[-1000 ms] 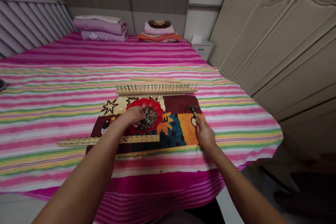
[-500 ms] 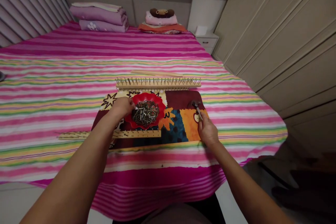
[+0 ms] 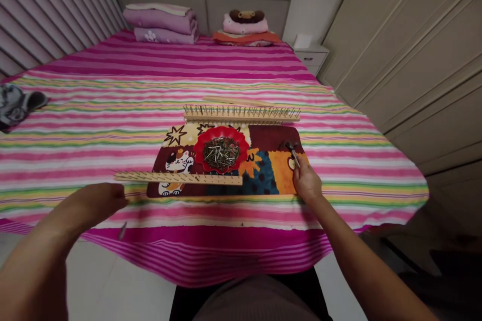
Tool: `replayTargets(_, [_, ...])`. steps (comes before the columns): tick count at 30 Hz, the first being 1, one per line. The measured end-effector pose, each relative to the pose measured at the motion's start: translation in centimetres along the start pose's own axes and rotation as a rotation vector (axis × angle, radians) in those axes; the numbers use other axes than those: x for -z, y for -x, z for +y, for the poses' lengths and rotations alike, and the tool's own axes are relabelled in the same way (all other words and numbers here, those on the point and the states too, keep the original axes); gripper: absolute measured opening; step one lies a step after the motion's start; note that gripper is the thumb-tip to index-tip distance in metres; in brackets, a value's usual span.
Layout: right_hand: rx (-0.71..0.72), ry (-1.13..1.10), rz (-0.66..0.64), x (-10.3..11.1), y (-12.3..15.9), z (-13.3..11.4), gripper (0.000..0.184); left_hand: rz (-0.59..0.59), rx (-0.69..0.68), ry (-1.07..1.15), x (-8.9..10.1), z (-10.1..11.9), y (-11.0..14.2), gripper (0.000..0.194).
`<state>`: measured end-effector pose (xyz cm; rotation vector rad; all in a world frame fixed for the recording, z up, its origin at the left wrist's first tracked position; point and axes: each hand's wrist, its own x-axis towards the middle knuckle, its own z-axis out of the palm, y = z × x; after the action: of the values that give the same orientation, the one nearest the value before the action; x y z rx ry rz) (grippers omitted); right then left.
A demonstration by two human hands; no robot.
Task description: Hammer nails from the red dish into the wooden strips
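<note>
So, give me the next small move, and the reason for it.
I'd probably stop and check the small blurred object below the left hand. It shows apart from the hand, against the front edge of the striped bedspread, and may be a loose nail like the nails in the red bowl, though it's too blurred to tell.

Striped bed (image 3: 357,175) beneath patterned mat (image 3: 263,136), far nail-studded bar (image 3: 243,118), wooden strip (image 3: 237,102), folded quilts (image 3: 161,21)
</note>
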<state>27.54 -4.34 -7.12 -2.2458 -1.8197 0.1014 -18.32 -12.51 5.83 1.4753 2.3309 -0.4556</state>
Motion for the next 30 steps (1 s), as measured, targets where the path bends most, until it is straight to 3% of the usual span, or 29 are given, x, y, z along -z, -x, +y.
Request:
replayTargets(2, [0.006, -0.011, 0.012, -0.1, 0.0, 0.0, 0.047, 0.079, -0.03, -0.032, -0.5, -0.1, -0.3, 0.009])
replayTargets(4, [0.012, -0.021, 0.018, -0.1, 0.0, 0.0, 0.047, 0.168, -0.125, 0.052, -0.6, 1.8, -0.8, 0.023])
replayTargets(7, [0.0, -0.021, 0.009, -0.1, 0.0, 0.0, 0.048, 0.306, -0.263, 0.151, -0.5, 7.5, -2.1, 0.03])
replayTargets(10, [-0.009, -0.026, 0.001, 0.0, 0.0, 0.0, 0.048, 0.37, -0.425, 0.116, -0.3, 13.3, -3.8, 0.03])
replayTargets(12, [-0.009, -0.032, 0.005, 0.0, -0.1, 0.0, 0.048, 0.354, -0.439, 0.037, 0.0, 15.9, -5.0, 0.03])
replayTargets(15, [-0.007, -0.046, 0.01, -0.1, -0.1, 0.2, 0.048, 0.222, -0.372, -0.089, 0.4, 18.1, -6.3, 0.028])
replayTargets(19, [0.003, -0.056, 0.015, -0.3, -0.2, 0.4, 0.047, 0.181, -0.317, -0.101, 0.8, 18.9, -6.9, 0.024])
replayTargets(22, [0.001, -0.057, 0.015, -0.3, -0.2, 0.4, 0.047, 0.219, -0.308, 0.071, 1.0, 18.2, -6.9, 0.019])
replayTargets(27, [-0.007, -0.05, 0.015, -0.1, -0.1, 0.3, 0.047, 0.416, -0.367, 0.848, 1.5, 14.7, -4.4, 0.015])
replayTargets(30, [-0.001, -0.035, 0.015, -0.1, -0.1, 0.3, 0.047, 0.471, -0.375, 1.256, 0.1, 12.0, -1.3, 0.017])
